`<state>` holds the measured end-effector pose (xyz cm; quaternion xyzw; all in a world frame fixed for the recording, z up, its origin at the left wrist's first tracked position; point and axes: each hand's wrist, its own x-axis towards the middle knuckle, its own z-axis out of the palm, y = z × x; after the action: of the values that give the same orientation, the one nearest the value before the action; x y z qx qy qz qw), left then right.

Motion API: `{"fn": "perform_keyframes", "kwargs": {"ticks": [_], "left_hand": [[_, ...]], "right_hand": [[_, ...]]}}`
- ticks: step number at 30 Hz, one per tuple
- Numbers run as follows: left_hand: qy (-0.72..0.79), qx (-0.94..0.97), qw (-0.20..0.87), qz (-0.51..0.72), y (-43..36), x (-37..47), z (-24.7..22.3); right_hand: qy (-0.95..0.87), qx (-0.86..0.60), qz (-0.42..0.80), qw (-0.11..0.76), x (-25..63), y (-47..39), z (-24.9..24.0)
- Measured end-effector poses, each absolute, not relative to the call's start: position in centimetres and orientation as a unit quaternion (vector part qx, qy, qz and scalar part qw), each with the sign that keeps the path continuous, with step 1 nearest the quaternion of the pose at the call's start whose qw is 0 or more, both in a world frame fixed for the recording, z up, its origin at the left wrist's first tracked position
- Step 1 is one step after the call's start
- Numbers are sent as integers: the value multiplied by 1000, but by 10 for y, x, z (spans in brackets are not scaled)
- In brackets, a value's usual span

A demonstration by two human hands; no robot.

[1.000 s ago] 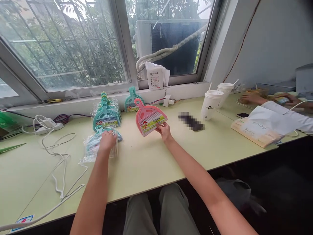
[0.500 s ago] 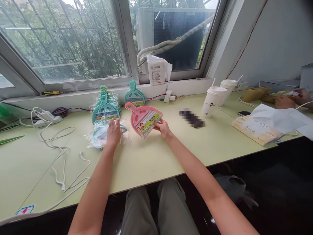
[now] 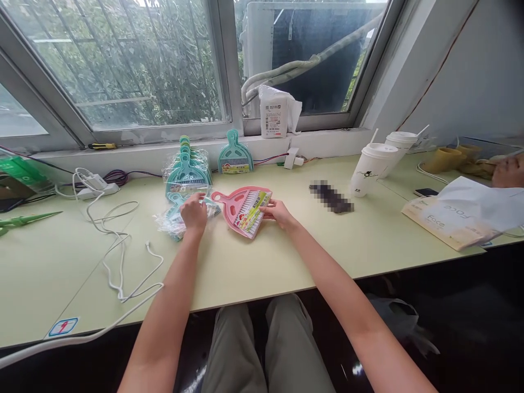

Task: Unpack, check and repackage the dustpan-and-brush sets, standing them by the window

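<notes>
- A pink dustpan (image 3: pixel 244 207) with a small brush and a printed label is held low over the pale green table (image 3: pixel 286 262), its handle pointing left.
- Its right edge is gripped by the right hand (image 3: pixel 279 212), fingers closed on the rim.
- The left hand (image 3: pixel 194 210) is laid, fingers curled, on a teal dustpan in a clear bag (image 3: pixel 177 218) lying flat on the table just left of the pink one; whether the bag is actually pinched cannot be told.
- A stack of bagged teal dustpans (image 3: pixel 187 169) is propped upright behind it, and a single teal dustpan (image 3: pixel 234 157) is leaned against the window sill.
- White cables (image 3: pixel 118 251) are spread over the table to the left.
- Two white cups with straws (image 3: pixel 379 164) are seen to the right, near a white paper bag (image 3: pixel 454 213).
- Another person's hand (image 3: pixel 507 170) is visible at the far right edge.
</notes>
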<state>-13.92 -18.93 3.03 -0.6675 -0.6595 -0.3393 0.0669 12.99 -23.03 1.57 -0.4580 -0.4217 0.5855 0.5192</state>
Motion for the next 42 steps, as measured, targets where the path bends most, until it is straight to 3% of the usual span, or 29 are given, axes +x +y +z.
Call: {"fn": "perform_keyframes", "kwargs": {"ticks": [4, 9, 14, 20, 26, 30, 37, 42], "left_hand": [[-633, -706, 119, -294, -190, -135, 25], [-613, -748, 72, -244, -187, -132, 20], [-585, -783, 78, -199, -185, -131, 17], [-613, -755, 32, -233, -186, -133, 18], [-657, -724, 113, -178, -192, -130, 23], [-682, -713, 89, -136, -196, -130, 28], [-647, -694, 67, -309, -199, -128, 33], [-613, -714, 57, -332, -204, -114, 33]], "right_hand": [[-402, -450, 578, 548, 141, -228, 18], [-373, -433, 568, 592, 151, -227, 21], [-388, -452, 586, 550, 146, -232, 23], [-389, -486, 589, 515, 146, -234, 24], [-378, -503, 587, 509, 144, -233, 21], [-380, -486, 603, 505, 140, -233, 19], [-396, -457, 621, 499, 140, -231, 14], [-420, -453, 604, 504, 131, -236, 17]]}}
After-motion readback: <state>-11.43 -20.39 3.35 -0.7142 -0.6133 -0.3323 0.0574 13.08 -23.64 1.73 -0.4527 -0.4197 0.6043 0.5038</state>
